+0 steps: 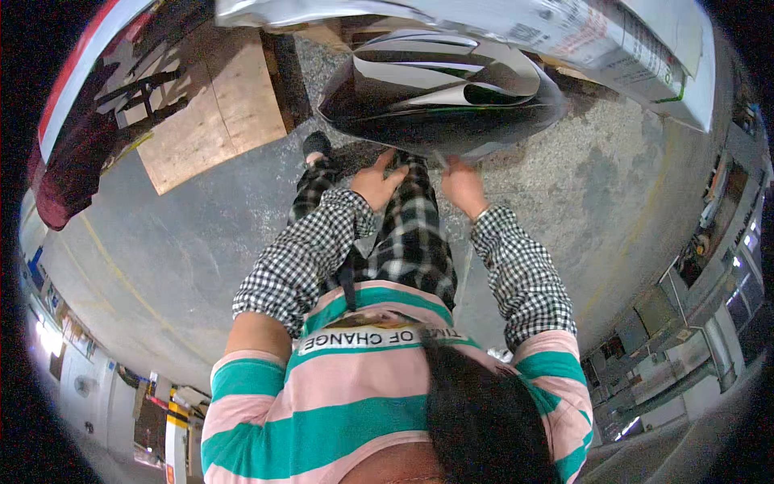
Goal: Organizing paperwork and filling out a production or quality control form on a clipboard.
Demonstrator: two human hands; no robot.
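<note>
Both my hands are at my knee, at the near edge of a large dark, rounded bag-like thing (371, 109) with curled white sheets (508, 81) inside its top. My left hand (376, 185) lies by the knee, thumb and fingers apart, its fingertips close to the bag's near edge. To the right of the knee, my right hand (465, 189) is closed near the same edge. A thin greyish bit shows at its fingers, too blurred to name. Checked sleeves cover both my forearms.
A wooden board (214, 105) lies on the concrete floor (556, 218) at the far left, beside dark red cloth (76, 181). White printed packaging (597, 52) spans the far side. Shelves and equipment line the right rim.
</note>
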